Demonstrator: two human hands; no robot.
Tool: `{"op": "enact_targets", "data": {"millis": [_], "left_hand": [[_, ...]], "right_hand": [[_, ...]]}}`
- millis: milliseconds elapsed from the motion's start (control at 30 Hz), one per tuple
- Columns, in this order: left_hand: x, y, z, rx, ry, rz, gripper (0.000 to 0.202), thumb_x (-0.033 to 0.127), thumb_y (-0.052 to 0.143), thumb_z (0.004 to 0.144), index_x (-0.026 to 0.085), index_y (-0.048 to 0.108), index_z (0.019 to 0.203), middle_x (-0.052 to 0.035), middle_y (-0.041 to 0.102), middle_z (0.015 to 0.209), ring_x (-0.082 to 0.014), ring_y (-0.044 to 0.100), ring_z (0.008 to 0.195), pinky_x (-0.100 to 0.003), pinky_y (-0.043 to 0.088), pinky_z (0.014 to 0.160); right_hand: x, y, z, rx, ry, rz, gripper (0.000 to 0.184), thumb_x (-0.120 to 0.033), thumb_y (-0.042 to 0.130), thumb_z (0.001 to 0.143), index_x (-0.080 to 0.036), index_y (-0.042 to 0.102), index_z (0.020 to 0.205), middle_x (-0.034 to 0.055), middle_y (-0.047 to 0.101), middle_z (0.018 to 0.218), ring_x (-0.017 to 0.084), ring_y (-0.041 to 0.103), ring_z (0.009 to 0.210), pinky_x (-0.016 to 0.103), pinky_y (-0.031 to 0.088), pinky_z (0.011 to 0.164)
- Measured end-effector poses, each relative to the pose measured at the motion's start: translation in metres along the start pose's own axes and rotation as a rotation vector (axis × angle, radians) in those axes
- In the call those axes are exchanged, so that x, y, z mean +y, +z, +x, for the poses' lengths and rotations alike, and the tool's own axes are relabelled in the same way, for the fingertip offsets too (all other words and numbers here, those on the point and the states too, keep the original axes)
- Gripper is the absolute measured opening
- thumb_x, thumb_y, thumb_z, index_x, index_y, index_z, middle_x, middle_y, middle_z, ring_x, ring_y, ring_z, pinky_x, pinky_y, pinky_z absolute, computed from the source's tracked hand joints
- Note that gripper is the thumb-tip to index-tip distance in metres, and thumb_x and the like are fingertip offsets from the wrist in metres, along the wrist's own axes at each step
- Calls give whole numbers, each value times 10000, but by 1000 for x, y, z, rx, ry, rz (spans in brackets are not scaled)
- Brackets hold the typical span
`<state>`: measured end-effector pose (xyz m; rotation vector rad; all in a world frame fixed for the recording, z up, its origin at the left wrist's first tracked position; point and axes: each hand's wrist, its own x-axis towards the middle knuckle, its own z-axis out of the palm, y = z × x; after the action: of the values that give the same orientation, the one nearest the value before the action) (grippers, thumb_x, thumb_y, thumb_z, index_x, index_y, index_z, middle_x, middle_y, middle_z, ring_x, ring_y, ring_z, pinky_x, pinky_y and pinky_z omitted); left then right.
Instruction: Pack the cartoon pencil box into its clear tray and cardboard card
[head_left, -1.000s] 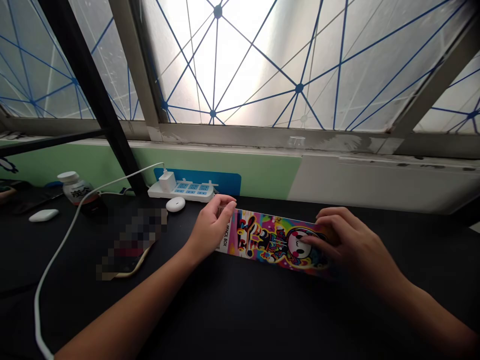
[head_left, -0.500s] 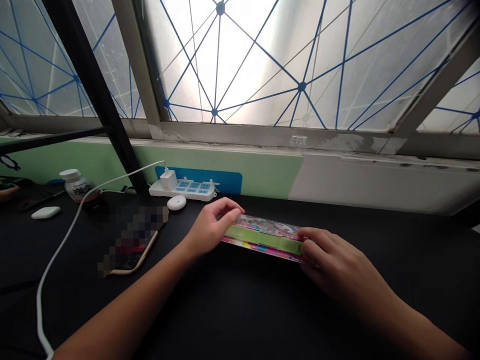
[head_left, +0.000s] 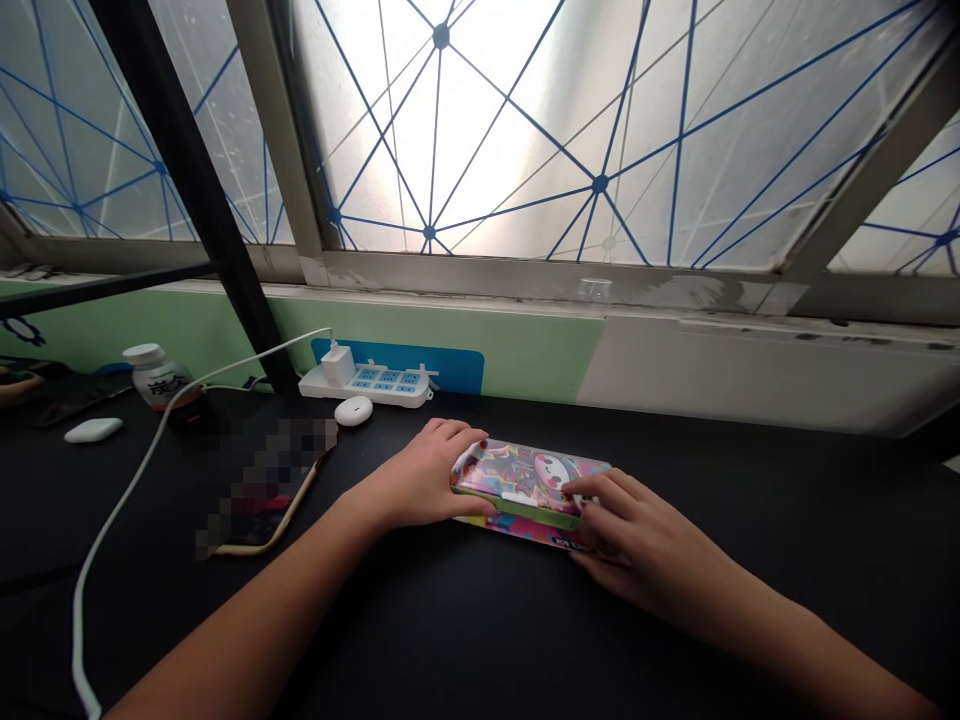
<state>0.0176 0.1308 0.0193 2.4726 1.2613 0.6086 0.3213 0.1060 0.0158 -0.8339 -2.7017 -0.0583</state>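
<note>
Pink-and-green printed pencil box [head_left: 525, 472] flat on black desk [head_left: 712, 600], lower centre of frame; printed card sheet [head_left: 517, 532] showing beneath near edge. Left hand [head_left: 427, 475] curled round box's left end, fingers over far edge, thumb along near edge. Right hand [head_left: 645, 545] gripping right end, fingertips [head_left: 592, 485] on top. White power strip [head_left: 367, 388] upper centre, white cable [head_left: 127, 500] left.

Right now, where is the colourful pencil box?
In the head view, the pencil box lies on the black tabletop, held between the left hand and the right hand.
</note>
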Motion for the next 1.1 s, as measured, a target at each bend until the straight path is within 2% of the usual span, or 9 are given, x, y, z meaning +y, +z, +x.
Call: {"op": "enact_targets", "data": {"millis": [100,200,333,467,600,633,800,967,1100], "left_hand": [[3,-1,0,-18,-14,35,848,568,841,669,244,522,1386,-117,554,1300,-339,474,1222,-486,450,1040],[9,0,-2,-27,-30,92,949,576,837,655,257,445,1458,-118,531,1287,-344,467,1199,-501,452,1024],[20,7,-2,96,21,227,1016,515,835,688,266,328,1532,-129,489,1332,-345,433,1238,-503,394,1075],[27,14,-3,206,93,351,994,462,855,680,209,364,1507,-154,480,1334,-353,427,1243,-495,362,1098],[29,13,-4,255,118,387,973,553,870,643,198,428,1434,-163,489,1354,-366,440,1246,-512,344,1106],[29,11,-4,258,124,387,980,598,862,633,200,434,1420,-166,496,1359,-370,444,1254,-534,320,1120],[35,5,-2,273,132,336,901,802,686,688,207,479,1331,-194,472,1460,-396,400,1368,-636,176,1165],[32,0,-1,381,43,299,543,598,631,896,190,515,1235,-171,590,1345,-341,524,1276,-552,342,1095],[25,-5,-1,431,29,259,658,591,701,847,196,472,1321,-134,640,1218,-337,573,1180,-476,451,1000]], "right_hand": [[8,0,-3,-29,158,122,205,-429,591,946,-239,565,1019,129,610,1261,289,602,1125,458,542,907],[25,2,-7,-26,316,143,553,-564,618,897,-239,489,1325,176,519,1431,358,512,1303,531,480,1023],[49,2,-9,-46,391,147,843,-628,675,817,-217,359,1483,196,504,1461,392,513,1311,562,469,1030],[55,-2,-7,98,349,83,843,-605,788,689,-188,495,1361,190,578,1353,393,563,1243,577,466,1020],[51,-3,-7,168,261,2,854,-616,835,606,-196,517,1278,176,608,1308,401,560,1249,683,296,1113],[50,-3,-7,174,247,-3,867,-618,844,594,-192,510,1271,178,603,1311,397,559,1250,679,291,1118],[45,-3,-8,241,207,-8,897,-601,875,571,-173,486,1257,200,549,1341,382,541,1238,546,466,1010],[39,-6,-5,286,122,-111,880,-625,855,605,-176,455,1248,198,548,1293,375,543,1194,567,421,1015],[35,-10,-4,318,89,-168,874,-644,835,628,-188,462,1274,193,543,1282,379,542,1160,564,435,977]]}}
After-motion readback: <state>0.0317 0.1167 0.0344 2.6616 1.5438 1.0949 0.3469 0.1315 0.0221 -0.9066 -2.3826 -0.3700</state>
